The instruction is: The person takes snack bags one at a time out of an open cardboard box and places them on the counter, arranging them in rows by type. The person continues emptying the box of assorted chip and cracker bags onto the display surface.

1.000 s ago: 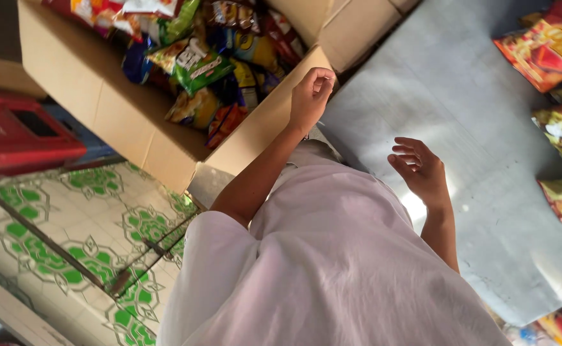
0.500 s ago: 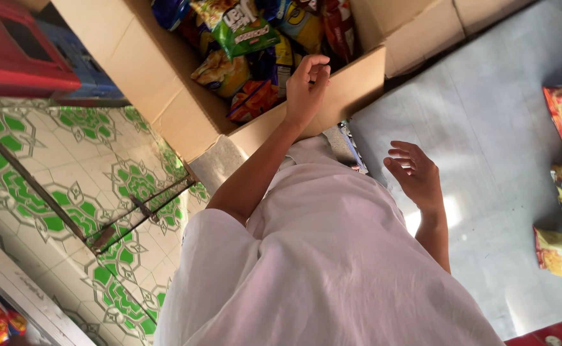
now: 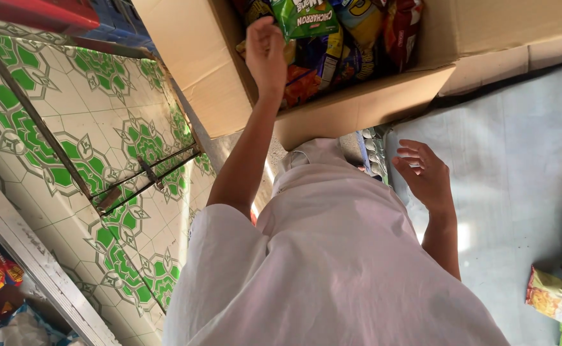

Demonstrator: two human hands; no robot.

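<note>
The left hand (image 3: 265, 54) is raised into the open cardboard box (image 3: 185, 57). It is placed among the snack bags, beside the green snack bag (image 3: 306, 18) at the top of the pile. The fingers are curled inward; whether the grip is clamped on a bag cannot be told, since the fingertips are hidden against the packets. An orange snack bag (image 3: 301, 83) is seen just right of the wrist, with a blue snack bag (image 3: 319, 57) above it and a red snack bag (image 3: 401, 29) further right, all inside the box.

The right hand (image 3: 425, 173) is held low, over the grey mat (image 3: 518, 160) on the floor. Its grip is apart: fingers spread and loosely bent, nothing held. It is positioned just beside a flat silvery packet strip (image 3: 374, 150), which lies at the foot of the box's front wall.

A white garment (image 3: 332, 269) fills the lower centre of the view. Green-patterned floor tiles (image 3: 69, 141) are seen on the left, crossed by a metal rail (image 3: 143, 182). More snack bags (image 3: 559, 298) lie on the mat at the lower right edge, well apart from both hands. A red crate (image 3: 37, 9) is partly visible at the top left corner.
</note>
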